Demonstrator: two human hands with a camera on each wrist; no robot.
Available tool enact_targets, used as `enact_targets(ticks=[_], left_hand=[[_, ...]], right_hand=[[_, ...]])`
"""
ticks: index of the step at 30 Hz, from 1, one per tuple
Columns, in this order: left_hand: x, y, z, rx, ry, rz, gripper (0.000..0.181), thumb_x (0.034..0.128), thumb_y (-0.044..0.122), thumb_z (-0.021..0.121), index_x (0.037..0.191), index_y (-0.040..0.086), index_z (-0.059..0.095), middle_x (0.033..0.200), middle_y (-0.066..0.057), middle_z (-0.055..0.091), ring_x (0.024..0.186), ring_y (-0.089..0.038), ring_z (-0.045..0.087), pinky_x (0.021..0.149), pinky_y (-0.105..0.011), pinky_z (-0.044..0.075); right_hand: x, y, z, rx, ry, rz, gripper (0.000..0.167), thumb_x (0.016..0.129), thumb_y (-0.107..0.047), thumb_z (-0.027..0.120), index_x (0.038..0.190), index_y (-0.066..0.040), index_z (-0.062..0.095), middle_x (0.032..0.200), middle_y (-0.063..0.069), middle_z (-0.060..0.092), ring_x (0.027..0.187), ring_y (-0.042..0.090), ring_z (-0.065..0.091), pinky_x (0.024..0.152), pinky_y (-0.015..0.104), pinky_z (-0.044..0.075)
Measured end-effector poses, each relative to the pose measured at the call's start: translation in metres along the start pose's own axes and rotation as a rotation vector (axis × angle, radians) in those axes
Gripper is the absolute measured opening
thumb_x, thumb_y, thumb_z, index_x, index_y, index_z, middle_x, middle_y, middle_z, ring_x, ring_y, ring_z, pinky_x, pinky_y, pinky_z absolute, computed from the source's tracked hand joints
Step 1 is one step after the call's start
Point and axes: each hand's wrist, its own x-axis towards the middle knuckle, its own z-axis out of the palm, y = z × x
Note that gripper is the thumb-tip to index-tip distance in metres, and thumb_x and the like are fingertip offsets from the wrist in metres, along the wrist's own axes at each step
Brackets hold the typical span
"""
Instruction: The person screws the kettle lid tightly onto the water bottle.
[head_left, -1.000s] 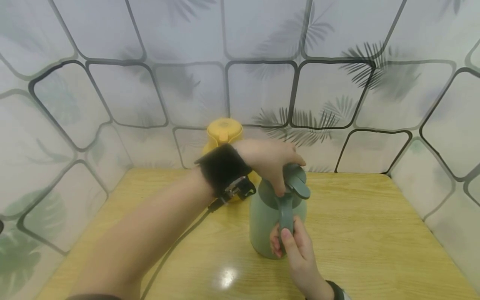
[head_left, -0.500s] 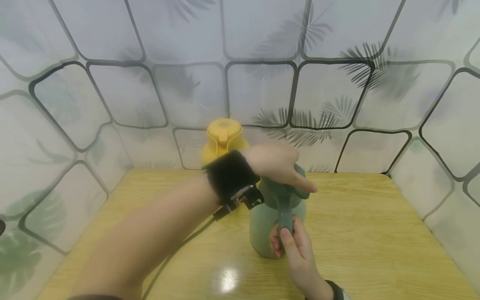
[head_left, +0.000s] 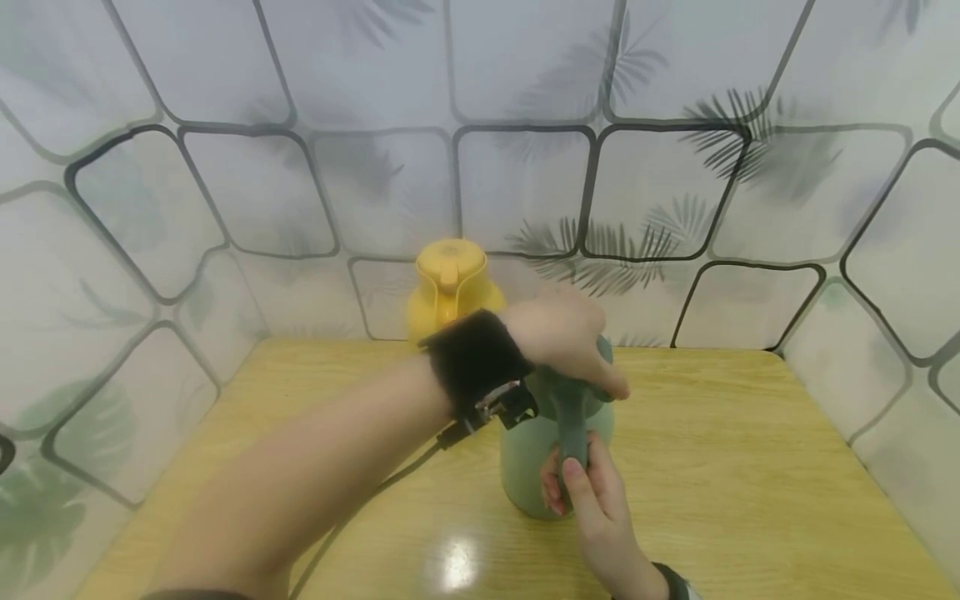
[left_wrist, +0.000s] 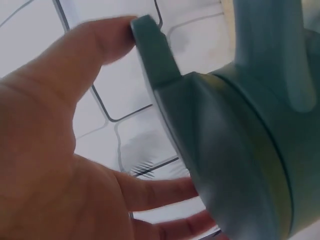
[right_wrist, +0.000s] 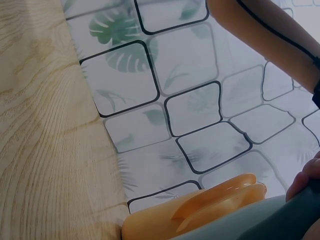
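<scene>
A pale green insulated jug (head_left: 528,467) with a darker green top stands upright on the table. My right hand (head_left: 600,517) grips its handle (head_left: 572,425), fingers wrapped round the lower part. Over the top lies my left hand (head_left: 558,333), hiding most of the lid. In the left wrist view, the thumb (left_wrist: 107,40) touches the end of the tab (left_wrist: 155,55) that juts from the lid (left_wrist: 215,160). Fingers of the same hand reach the lid's lower side. Only fingertips of the right hand show at the edge of the right wrist view.
Behind and left of the green jug stands a yellow jug (head_left: 452,287), partly hidden by the left wrist. A cable (head_left: 375,492) runs from the left wristband to the front edge. The wooden table (head_left: 712,467) meets patterned wall covering (head_left: 525,183) behind and at both sides.
My left hand has turned over the lid, its thumb swinging from beside the handle to the right over the tab. The left wrist shifted slightly right and down. My right hand stays on the handle.
</scene>
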Motion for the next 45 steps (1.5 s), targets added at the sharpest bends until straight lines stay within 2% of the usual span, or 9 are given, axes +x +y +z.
enact_targets(ticks=[3, 5, 10, 14, 22, 37, 45], left_hand=[[0.0, -0.002, -0.001, -0.005, -0.012, 0.034, 0.05, 0.0787, 0.053, 0.07, 0.06, 0.02, 0.037, 0.058, 0.009, 0.034, 0.053, -0.006, 0.033, 0.05, -0.021, 0.031], [-0.001, -0.003, -0.002, -0.014, -0.022, 0.051, 0.046, 0.0782, 0.051, 0.072, 0.064, 0.02, 0.04, 0.061, 0.009, 0.037, 0.055, -0.006, 0.035, 0.05, -0.021, 0.033], [0.0, -0.008, -0.004, -0.033, -0.053, 0.082, 0.039, 0.0775, 0.046, 0.074, 0.089, 0.015, 0.053, 0.081, 0.006, 0.053, 0.07, -0.009, 0.049, 0.058, -0.021, 0.042], [0.001, -0.011, -0.004, -0.01, -0.061, 0.111, 0.043, 0.0764, 0.044, 0.074, 0.1, 0.015, 0.054, 0.095, 0.003, 0.054, 0.083, -0.011, 0.051, 0.065, -0.021, 0.043], [0.003, -0.014, -0.002, 0.03, -0.074, 0.14, 0.048, 0.0757, 0.044, 0.073, 0.108, 0.016, 0.052, 0.104, 0.001, 0.047, 0.092, -0.012, 0.048, 0.07, -0.02, 0.041], [0.002, -0.017, -0.002, 0.085, -0.075, 0.206, 0.057, 0.0767, 0.042, 0.074, 0.12, 0.012, 0.052, 0.107, 0.0, 0.048, 0.092, -0.011, 0.05, 0.071, -0.02, 0.041], [0.001, -0.019, -0.003, 0.05, -0.081, 0.227, 0.054, 0.0769, 0.038, 0.075, 0.118, 0.011, 0.053, 0.107, -0.001, 0.047, 0.09, -0.011, 0.049, 0.069, -0.019, 0.041]], right_hand=[[-0.001, 0.0, 0.0, -0.007, 0.003, 0.013, 0.013, 0.097, 0.013, 0.019, 0.095, 0.011, 0.032, 0.069, 0.013, 0.041, 0.052, 0.022, 0.039, 0.042, 0.035, 0.036], [-0.001, 0.0, 0.0, -0.012, 0.003, 0.019, 0.013, 0.097, 0.014, 0.019, 0.094, 0.01, 0.032, 0.069, 0.013, 0.041, 0.052, 0.022, 0.039, 0.042, 0.035, 0.036], [-0.001, 0.002, 0.0, -0.018, -0.005, 0.005, 0.014, 0.096, 0.015, 0.019, 0.093, 0.01, 0.032, 0.069, 0.013, 0.041, 0.053, 0.022, 0.039, 0.043, 0.034, 0.037], [-0.001, 0.002, 0.0, -0.017, -0.011, -0.011, 0.014, 0.096, 0.015, 0.018, 0.093, 0.011, 0.031, 0.069, 0.012, 0.041, 0.053, 0.021, 0.039, 0.042, 0.033, 0.037], [-0.001, 0.001, 0.0, -0.009, -0.006, -0.008, 0.013, 0.096, 0.015, 0.018, 0.094, 0.011, 0.031, 0.069, 0.013, 0.04, 0.052, 0.022, 0.038, 0.043, 0.032, 0.037], [0.0, 0.002, 0.0, -0.011, -0.013, -0.015, 0.014, 0.094, 0.017, 0.018, 0.094, 0.011, 0.031, 0.07, 0.013, 0.041, 0.053, 0.021, 0.04, 0.042, 0.031, 0.038], [0.001, 0.003, 0.0, 0.001, -0.02, -0.027, 0.013, 0.094, 0.016, 0.018, 0.092, 0.011, 0.03, 0.069, 0.013, 0.04, 0.052, 0.021, 0.039, 0.042, 0.03, 0.038]])
